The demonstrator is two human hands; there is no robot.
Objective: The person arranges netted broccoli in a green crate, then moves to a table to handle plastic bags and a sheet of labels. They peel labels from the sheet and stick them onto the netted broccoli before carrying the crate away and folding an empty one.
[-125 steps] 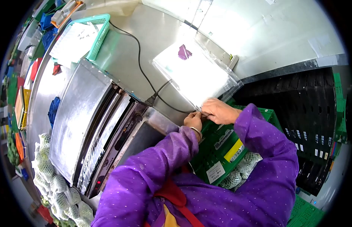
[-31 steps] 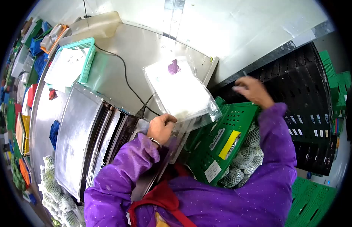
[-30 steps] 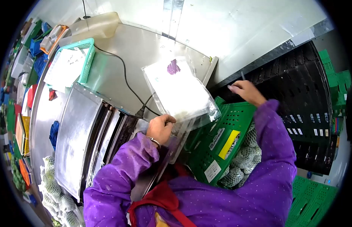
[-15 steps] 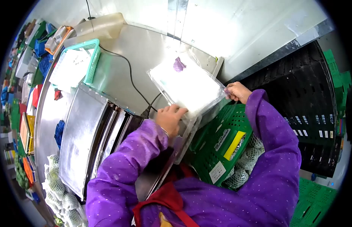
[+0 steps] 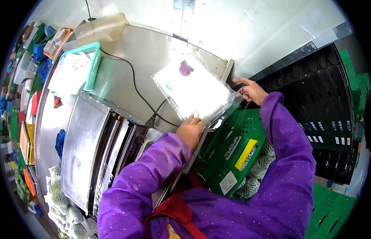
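the stack of clear plastic bags (image 5: pixel 195 93) lies flat on the steel counter (image 5: pixel 125 75), its near corner hanging over the green crate (image 5: pixel 237 139) right of it. the left hand (image 5: pixel 190 131) presses that near edge, fingers curled on it, likely to keep the stack from sliding. the right hand (image 5: pixel 252 91) pinches its far right corner, forefinger out. one stack, one crate, two hands

stack of clear plastic bags (image 5: pixel 195 93) sits on the steel bench (image 5: pixel 125 67), teal mesh basket (image 5: pixel 92 63) off to its left, green plastic crate (image 5: pixel 237 143) below the bench edge on the right.
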